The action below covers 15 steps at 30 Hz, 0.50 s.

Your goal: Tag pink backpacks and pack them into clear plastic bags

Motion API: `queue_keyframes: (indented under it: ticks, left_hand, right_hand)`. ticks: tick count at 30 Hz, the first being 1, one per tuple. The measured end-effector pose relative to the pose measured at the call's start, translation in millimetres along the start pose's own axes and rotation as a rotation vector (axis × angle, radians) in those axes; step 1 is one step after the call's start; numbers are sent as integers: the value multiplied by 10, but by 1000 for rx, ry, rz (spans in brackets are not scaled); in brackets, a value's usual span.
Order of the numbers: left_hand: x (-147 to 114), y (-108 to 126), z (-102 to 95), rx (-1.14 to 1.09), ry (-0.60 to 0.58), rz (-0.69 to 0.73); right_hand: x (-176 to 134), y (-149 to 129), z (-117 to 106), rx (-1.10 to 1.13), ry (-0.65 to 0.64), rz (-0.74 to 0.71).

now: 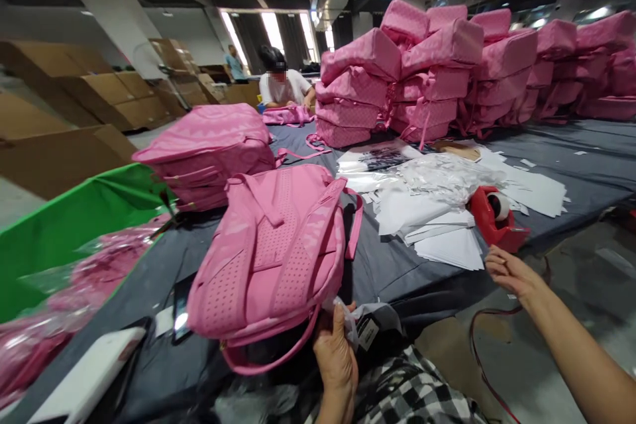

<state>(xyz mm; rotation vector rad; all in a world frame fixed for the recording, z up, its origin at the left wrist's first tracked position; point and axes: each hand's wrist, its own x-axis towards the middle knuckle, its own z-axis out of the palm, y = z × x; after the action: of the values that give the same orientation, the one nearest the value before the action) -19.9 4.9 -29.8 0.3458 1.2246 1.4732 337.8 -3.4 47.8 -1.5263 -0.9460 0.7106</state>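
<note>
A pink backpack (285,258) lies on the dark-covered table before me, its padded shoulder straps facing up and its top handle loop toward me. Close by the loop, my left hand (335,351) is closed on a clear plastic bag (390,313); a small printed label (368,332) shows through or on it. My right hand (511,275) is just in front of the red tape dispenser (497,218), its fingers curled and pinched together. Whatever lies between those fingertips, if anything, is too small to make out. A roll of tape (498,206) sits in the dispenser.
White paper sheets (442,225) and clear plastic bags (447,175) lie beyond the backpack. Stacked pink backpacks (352,96) line the far side, where a person (285,86) works. Another backpack (213,152), a phone (182,308) and a green-lined bin (64,218) are left.
</note>
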Motion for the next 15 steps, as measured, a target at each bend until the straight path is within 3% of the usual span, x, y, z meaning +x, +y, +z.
queue_keyframes:
  ticks: [4,6,8,11,15]
  left_hand:
    - [-144,82,96,-39,-9,50]
    - [-155,120,143,-55,-22,98]
    - [-121,145,170,-63,-5,161]
    - [-65,151,175,-79,-27,231]
    - [-50,125,151,-125,-102,240]
  right_hand:
    - [-427,-310,1054,137,-476,146]
    - [-632,-530,1506,96,-727,62]
    - [-727,-690,1870,-18,-899,-163]
    - [-686,-718,2277,-186,-976,-464]
    - [-535,-522,2520,-433,-814,-688]
